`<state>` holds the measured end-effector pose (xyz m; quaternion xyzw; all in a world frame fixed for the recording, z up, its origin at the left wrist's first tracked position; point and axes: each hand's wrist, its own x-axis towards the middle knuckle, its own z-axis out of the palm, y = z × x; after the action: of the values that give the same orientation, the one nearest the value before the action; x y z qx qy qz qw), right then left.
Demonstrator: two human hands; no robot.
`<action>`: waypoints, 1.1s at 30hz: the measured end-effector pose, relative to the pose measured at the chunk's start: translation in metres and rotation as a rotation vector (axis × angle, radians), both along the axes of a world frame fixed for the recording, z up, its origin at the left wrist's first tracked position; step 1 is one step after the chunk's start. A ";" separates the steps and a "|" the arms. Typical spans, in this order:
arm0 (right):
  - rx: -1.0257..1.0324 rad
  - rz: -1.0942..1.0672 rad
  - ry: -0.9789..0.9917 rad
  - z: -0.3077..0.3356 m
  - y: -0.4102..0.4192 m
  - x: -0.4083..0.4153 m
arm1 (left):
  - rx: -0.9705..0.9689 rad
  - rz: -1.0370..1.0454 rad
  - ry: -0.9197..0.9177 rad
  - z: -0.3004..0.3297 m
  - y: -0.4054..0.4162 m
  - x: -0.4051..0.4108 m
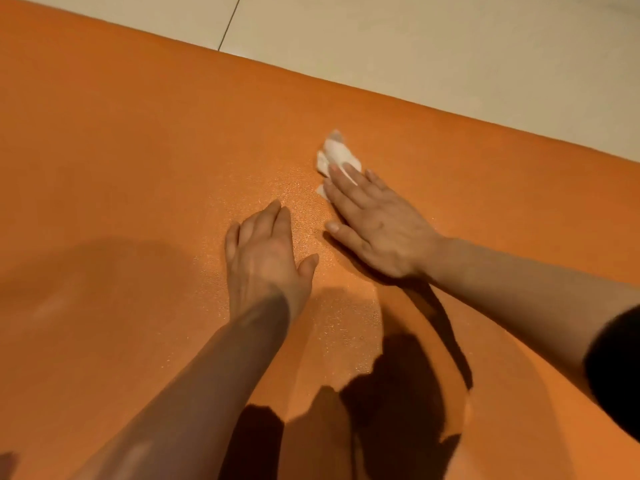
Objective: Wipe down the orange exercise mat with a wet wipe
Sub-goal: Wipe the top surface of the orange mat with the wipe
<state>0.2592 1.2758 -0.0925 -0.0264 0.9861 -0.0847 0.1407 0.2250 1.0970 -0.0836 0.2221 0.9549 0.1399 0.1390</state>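
The orange exercise mat (121,150) fills most of the view, its textured surface glinting near the middle. A crumpled white wet wipe (335,152) lies on the mat right of centre. My right hand (377,223) lies flat with straight fingers, its fingertips pressing the near part of the wipe onto the mat. My left hand (266,251) rests flat on the mat to the left of the right hand, fingers straight and together, holding nothing.
Pale tiled floor (415,46) runs beyond the mat's far edge, which slants from upper left to right. Dark shadows of my arms fall on the mat near the bottom centre. A dark sleeve (616,368) shows at the right edge.
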 end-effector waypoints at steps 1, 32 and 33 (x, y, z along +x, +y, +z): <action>-0.005 0.025 0.004 -0.002 -0.012 -0.019 | 0.000 0.006 0.003 0.000 -0.003 0.001; 0.035 -0.109 -0.097 0.005 -0.016 0.061 | 0.004 0.058 -0.013 0.007 -0.066 0.039; 0.012 -0.065 -0.108 0.006 -0.026 0.070 | 0.002 0.057 -0.016 0.007 -0.068 0.040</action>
<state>0.3291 1.2500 -0.0865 0.0109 0.9779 -0.0847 0.1909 0.2647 1.0293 -0.0764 0.1940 0.9595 0.1467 0.1425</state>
